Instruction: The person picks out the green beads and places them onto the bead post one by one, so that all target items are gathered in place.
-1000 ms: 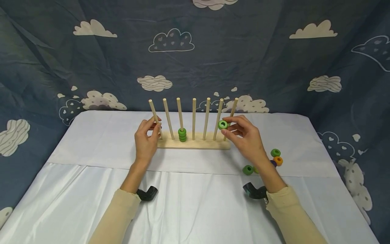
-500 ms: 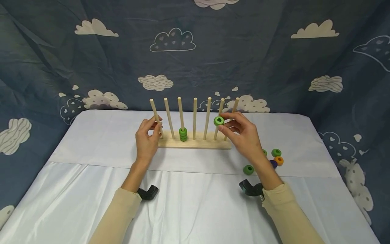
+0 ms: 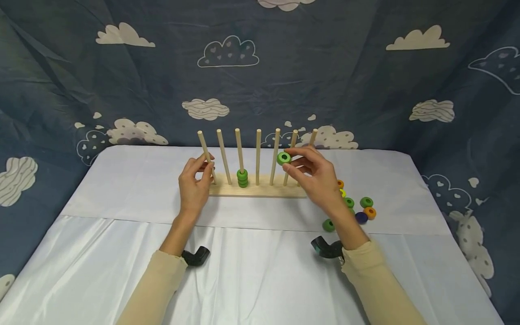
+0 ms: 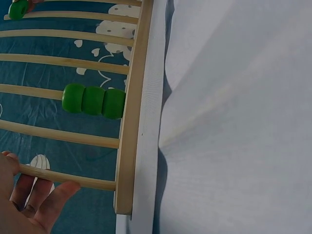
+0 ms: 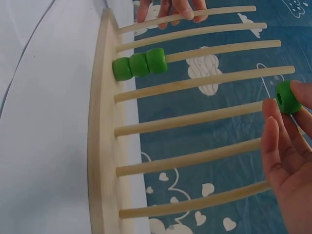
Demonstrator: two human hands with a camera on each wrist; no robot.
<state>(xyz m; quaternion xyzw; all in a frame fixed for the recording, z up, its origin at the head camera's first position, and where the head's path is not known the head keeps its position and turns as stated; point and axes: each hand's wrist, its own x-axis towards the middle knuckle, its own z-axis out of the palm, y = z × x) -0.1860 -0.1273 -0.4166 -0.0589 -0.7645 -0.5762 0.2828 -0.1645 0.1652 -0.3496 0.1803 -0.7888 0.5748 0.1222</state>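
A wooden rack [image 3: 260, 192] with a row of several upright pegs stands on the white cloth. My left hand [image 3: 194, 187] grips the leftmost peg [image 3: 203, 142] between thumb and fingers. On the third peg from the left, three green beads [image 5: 139, 64] are stacked down at the base. My right hand [image 3: 317, 179] pinches another green bead [image 5: 290, 96] by its edge, held up among the right-hand pegs at about their upper half. In the right wrist view the bead's hole faces the rack, close to the tips of the middle pegs.
Loose beads lie right of the rack: a green bead [image 3: 366, 199], an orange bead [image 3: 373, 212], a purple bead [image 3: 361, 218] and others partly behind the right forearm. Black wrist devices, such as the left one [image 3: 197, 257], jut inward. A cloud-patterned curtain [image 3: 325, 81] hangs behind.
My right hand has carried the green bead leftward and slightly upward along the rack. More loose beads show beside the right forearm. My left hand stays on the leftmost peg.
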